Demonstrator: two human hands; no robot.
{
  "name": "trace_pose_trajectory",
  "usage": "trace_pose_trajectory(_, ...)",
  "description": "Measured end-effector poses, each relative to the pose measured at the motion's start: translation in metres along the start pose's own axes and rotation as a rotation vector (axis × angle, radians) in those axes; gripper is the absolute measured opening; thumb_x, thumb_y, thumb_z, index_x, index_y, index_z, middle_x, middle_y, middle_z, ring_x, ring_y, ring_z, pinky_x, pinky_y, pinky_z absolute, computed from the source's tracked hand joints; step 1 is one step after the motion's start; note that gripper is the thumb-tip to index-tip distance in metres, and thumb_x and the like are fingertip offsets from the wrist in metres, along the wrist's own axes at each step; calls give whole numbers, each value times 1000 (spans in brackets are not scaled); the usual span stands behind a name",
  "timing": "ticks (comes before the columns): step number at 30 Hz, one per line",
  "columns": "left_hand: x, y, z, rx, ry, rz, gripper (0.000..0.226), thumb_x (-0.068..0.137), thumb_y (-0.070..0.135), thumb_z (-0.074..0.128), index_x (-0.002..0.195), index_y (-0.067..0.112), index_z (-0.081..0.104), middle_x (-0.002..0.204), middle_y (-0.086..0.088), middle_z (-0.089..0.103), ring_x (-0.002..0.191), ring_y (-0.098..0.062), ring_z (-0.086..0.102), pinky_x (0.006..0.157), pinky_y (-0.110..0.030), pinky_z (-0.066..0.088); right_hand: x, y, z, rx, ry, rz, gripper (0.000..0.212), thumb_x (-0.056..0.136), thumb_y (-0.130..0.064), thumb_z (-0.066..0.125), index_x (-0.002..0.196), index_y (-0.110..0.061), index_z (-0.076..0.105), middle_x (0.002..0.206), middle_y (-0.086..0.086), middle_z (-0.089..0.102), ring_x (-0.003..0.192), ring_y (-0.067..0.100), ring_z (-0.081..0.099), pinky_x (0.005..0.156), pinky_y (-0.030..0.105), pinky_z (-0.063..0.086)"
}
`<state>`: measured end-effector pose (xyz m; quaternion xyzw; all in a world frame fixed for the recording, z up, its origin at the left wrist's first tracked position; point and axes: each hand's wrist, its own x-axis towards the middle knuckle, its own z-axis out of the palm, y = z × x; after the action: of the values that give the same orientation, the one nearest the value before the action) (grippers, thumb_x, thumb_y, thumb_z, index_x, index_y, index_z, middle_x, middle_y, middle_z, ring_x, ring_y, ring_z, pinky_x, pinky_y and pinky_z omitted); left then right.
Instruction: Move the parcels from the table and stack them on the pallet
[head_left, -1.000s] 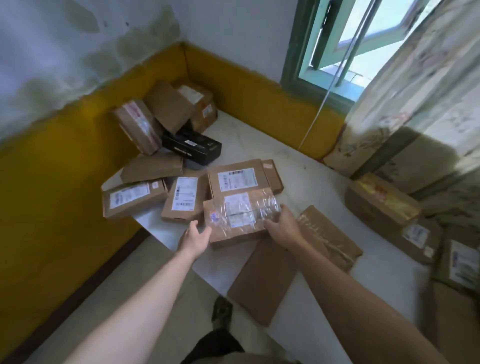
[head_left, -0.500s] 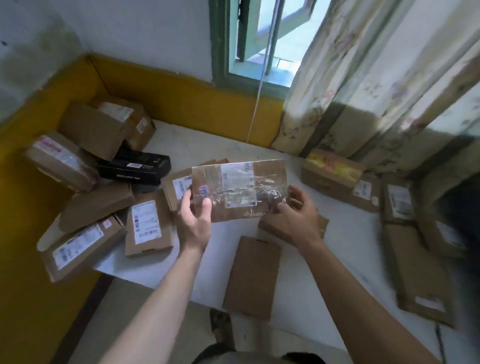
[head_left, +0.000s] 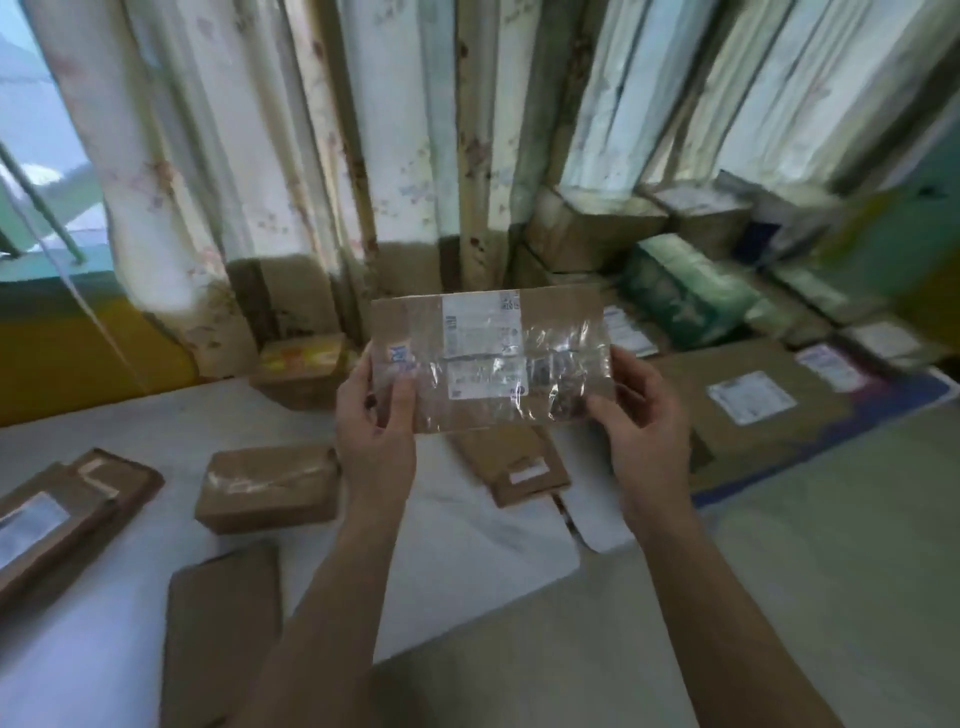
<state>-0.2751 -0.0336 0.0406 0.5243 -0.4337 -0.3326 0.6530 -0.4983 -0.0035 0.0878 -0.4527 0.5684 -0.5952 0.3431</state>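
2 bare forearms, no sleeves; left hand (head_left: 375, 415) and right hand (head_left: 641, 421) ungloved

Label print on the held parcel (head_left: 491, 358) is illegible under glare from its plastic wrap. Stacked parcels (head_left: 696, 291) at right are motion-blurred. Flat parcel (head_left: 218, 639) is cut by the bottom edge; labelled parcel (head_left: 36, 525) by the left edge.

A white table (head_left: 457, 535) carried several brown cardboard parcels: a taped box (head_left: 267, 488), a flat one (head_left: 221, 634) near the front edge, a labelled one (head_left: 511, 465) and a yellow-topped box (head_left: 301, 366) by the curtain.
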Motion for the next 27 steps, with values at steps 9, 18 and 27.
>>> trace_pose_trajectory(9,-92,8,231,-1,-245,-24,37,96,56,58,132,62,50,135,8,55,120,-5,59,104,-44,53,35,21,-231,44,287,23,45,94,-7,70,132,-30,66,127,-4,70,119,21,65,94,37,56)
trace_pose_trajectory(18,-54,-16,372,-7,-255,-5,46,99,54,53,143,38,54,136,1,58,121,-13,62,101,-51,55,141,44,-314,-17,283,7,44,93,-10,71,130,-32,65,123,-8,69,114,18,65,93,43,57)
trace_pose_trajectory(27,30,3,423,52,33,51,37,105,33,55,141,25,55,124,2,65,107,-9,67,88,-37,61,307,18,-284,-15,-13,-80,51,95,-15,70,141,-32,56,129,-18,60,110,-10,59,81,16,57)
